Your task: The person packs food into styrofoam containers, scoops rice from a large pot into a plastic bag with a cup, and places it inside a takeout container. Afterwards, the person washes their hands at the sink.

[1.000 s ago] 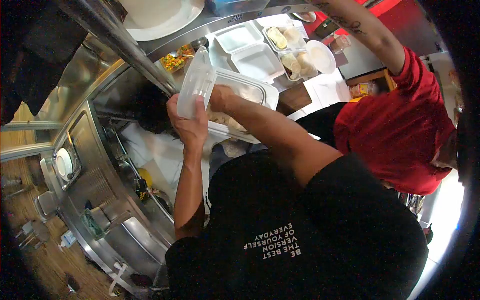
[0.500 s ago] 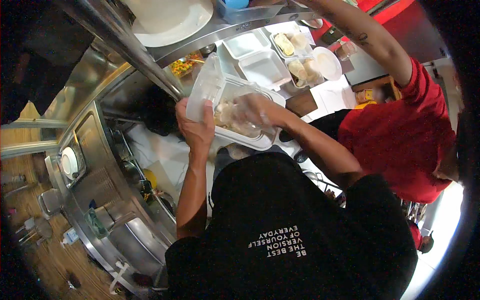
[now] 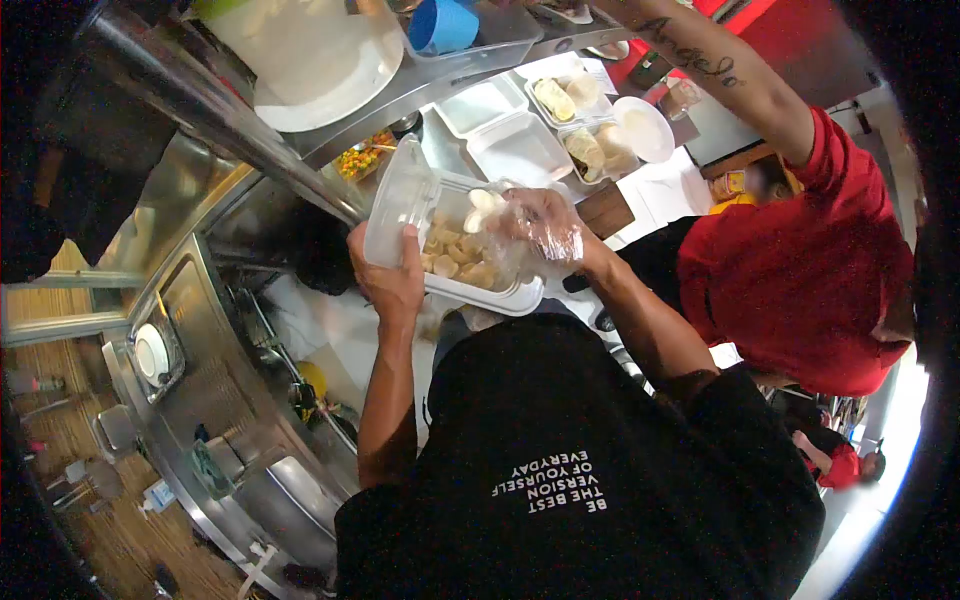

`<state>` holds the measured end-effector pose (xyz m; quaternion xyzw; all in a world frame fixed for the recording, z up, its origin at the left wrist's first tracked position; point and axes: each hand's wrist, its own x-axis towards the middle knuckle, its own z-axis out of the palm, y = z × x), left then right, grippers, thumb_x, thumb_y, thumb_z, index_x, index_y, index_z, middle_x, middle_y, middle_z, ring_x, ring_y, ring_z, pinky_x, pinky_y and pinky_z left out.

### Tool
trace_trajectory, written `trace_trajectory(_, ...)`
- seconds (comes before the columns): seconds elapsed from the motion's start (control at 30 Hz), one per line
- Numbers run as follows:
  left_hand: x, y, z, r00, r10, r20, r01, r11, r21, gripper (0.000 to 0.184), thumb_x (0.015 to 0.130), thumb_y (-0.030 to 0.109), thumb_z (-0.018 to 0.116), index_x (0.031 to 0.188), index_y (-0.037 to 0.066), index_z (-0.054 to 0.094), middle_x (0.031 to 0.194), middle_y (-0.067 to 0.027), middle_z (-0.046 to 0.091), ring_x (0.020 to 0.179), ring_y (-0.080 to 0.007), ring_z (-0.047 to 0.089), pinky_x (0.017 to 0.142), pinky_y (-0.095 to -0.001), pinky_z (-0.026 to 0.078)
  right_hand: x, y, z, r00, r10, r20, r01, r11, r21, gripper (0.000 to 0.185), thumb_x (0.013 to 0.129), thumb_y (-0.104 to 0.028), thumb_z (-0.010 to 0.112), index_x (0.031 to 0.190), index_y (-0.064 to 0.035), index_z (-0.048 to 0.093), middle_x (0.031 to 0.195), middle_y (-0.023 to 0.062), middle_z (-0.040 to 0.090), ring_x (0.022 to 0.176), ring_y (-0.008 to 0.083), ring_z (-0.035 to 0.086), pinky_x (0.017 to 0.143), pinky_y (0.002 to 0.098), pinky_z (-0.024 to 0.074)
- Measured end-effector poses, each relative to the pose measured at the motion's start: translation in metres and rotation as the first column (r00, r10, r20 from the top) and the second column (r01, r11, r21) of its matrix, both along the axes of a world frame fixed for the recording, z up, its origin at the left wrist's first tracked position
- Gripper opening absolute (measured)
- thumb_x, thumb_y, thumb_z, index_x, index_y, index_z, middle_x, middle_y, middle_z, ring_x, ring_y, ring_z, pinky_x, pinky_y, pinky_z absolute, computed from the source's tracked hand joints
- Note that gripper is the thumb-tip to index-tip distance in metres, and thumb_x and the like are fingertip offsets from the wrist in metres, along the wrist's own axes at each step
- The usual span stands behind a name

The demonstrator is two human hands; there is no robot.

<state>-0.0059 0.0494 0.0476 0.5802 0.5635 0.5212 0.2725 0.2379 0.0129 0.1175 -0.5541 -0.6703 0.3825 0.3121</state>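
My left hand (image 3: 392, 275) grips the side of a clear plastic container (image 3: 393, 215), its thumb over the near wall. The container stands tilted against a white-rimmed tub (image 3: 497, 299), which holds several pale round food pieces (image 3: 463, 257). Over this tub is my right hand (image 3: 540, 215), covered by a loose clear plastic glove (image 3: 553, 245). Between its fingertips are smooth white food pieces (image 3: 484, 207); their exact kind is unclear.
Open white foam boxes (image 3: 520, 148) lie ahead, some with wrapped food (image 3: 585, 150). A metal shelf above bears a white bucket (image 3: 320, 75) and a blue cup (image 3: 442, 26). At right stands a co-worker in a red shirt (image 3: 790, 255), arm raised. A steel sink counter (image 3: 215, 350) runs along the left.
My right hand has risen from the food inside the tub and now shows white pieces at its fingertips. My left hand keeps its grip.
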Motion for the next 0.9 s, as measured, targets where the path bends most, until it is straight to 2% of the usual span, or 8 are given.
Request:
trace_trajectory(0.1, 0.000, 0.000, 0.002, 0.999, -0.022, 0.025, 0.023, 0.999, -0.037, 0.044, 0.081, 0.022, 0.074, 0.110, -0.001, 0.051, 0.103, -0.0188, 0.057, 0.094, -0.0348, 0.058, 0.084, -0.0442, 0.047, -0.003, -0.007, 0.042, 0.994, -0.109, 0.026, 0.112, 0.987, -0.113, 0.039, 0.086, -0.026, 0.067, 0.111, 0.0032, 0.062, 0.099, 0.0187, 0.067, 0.086, 0.0249, 0.065, 0.081, 0.0356, 0.0524)
trace_trajectory(0.17, 0.000, 0.001, 0.003, 1.000, -0.029, 0.011, 0.030, 0.999, -0.040, 0.044, 0.081, 0.022, 0.074, 0.110, -0.001, 0.052, 0.103, -0.0187, 0.057, 0.094, -0.0350, 0.058, 0.084, -0.0442, 0.047, 0.022, -0.013, -0.012, 0.937, -0.229, 0.265, 0.072, 0.867, 0.493, 0.034, 0.084, -0.025, 0.069, 0.111, -0.0043, 0.064, 0.096, 0.0161, 0.065, 0.079, 0.0259, 0.064, 0.076, 0.0361, 0.0528)
trace_trajectory(0.23, 0.000, 0.002, 0.005, 0.998, -0.017, -0.066, 0.018, 1.000, 0.003, 0.044, 0.081, 0.022, 0.074, 0.110, -0.001, 0.052, 0.103, -0.0187, 0.057, 0.095, -0.0351, 0.058, 0.084, -0.0440, 0.047, 0.043, -0.016, -0.015, 0.891, -0.325, 0.316, 0.032, 0.741, 0.671, 0.033, 0.084, -0.025, 0.069, 0.111, -0.0069, 0.064, 0.094, 0.0141, 0.064, 0.076, 0.0250, 0.063, 0.074, 0.0357, 0.0528)
trace_trajectory(0.37, -0.002, 0.003, 0.003, 0.997, -0.030, -0.078, 0.032, 0.999, 0.021, 0.043, 0.081, 0.022, 0.074, 0.110, -0.001, 0.052, 0.102, -0.0189, 0.057, 0.094, -0.0353, 0.058, 0.083, -0.0434, 0.047, 0.077, -0.018, 0.008, 0.843, -0.500, -0.198, 0.525, 0.845, 0.103, 0.034, 0.089, -0.027, 0.067, 0.111, -0.0009, 0.063, 0.089, 0.0094, 0.067, 0.081, 0.0174, 0.062, 0.074, 0.0322, 0.0517)
trace_trajectory(0.5, 0.000, 0.002, 0.014, 0.996, -0.033, -0.085, 0.034, 0.999, 0.010, 0.042, 0.082, 0.021, 0.073, 0.110, -0.002, 0.052, 0.103, -0.0191, 0.057, 0.094, -0.0353, 0.058, 0.083, -0.0431, 0.047, 0.145, -0.003, -0.036, 0.745, -0.659, -0.102, 0.649, 0.752, -0.116, 0.031, 0.090, -0.022, 0.063, 0.104, 0.0049, 0.064, 0.096, 0.0146, 0.069, 0.084, 0.0216, 0.064, 0.075, 0.0339, 0.0517)
trace_trajectory(0.63, 0.004, 0.002, 0.021, 0.995, -0.031, -0.093, 0.030, 0.999, -0.010, 0.041, 0.083, 0.020, 0.073, 0.109, -0.002, 0.051, 0.103, -0.0189, 0.058, 0.095, -0.0349, 0.058, 0.084, -0.0427, 0.047, 0.226, 0.026, -0.114, 0.849, -0.527, 0.041, 0.517, 0.844, 0.143, 0.031, 0.094, -0.025, 0.057, 0.109, 0.0010, 0.060, 0.106, 0.0184, 0.067, 0.089, 0.0246, 0.067, 0.072, 0.0325, 0.0526)
trace_trajectory(0.73, 0.011, -0.005, 0.042, 1.000, -0.026, 0.009, 0.027, 0.986, -0.167, 0.039, 0.085, 0.021, 0.071, 0.111, -0.002, 0.054, 0.106, -0.0191, 0.059, 0.097, -0.0340, 0.059, 0.087, -0.0421, 0.047, 0.206, 0.078, -0.029, 0.944, -0.205, -0.260, 0.222, 0.974, 0.038, 0.028, 0.096, -0.026, 0.054, 0.106, -0.0003, 0.057, 0.104, 0.0177, 0.067, 0.087, 0.0239, 0.068, 0.071, 0.0319, 0.0541)
trace_trajectory(0.9, 0.001, 0.001, 0.012, 0.962, -0.028, -0.273, 0.009, 0.998, -0.070, 0.037, 0.088, 0.023, 0.067, 0.114, -0.003, 0.058, 0.112, -0.0184, 0.060, 0.103, -0.0327, 0.057, 0.095, -0.0428, 0.042, 0.161, 0.129, 0.097, 0.714, 0.217, -0.666, -0.431, 0.886, -0.173, 0.024, 0.099, -0.026, 0.047, 0.102, -0.0026, 0.052, 0.101, 0.0166, 0.065, 0.085, 0.0226, 0.068, 0.067, 0.0309, 0.0567)
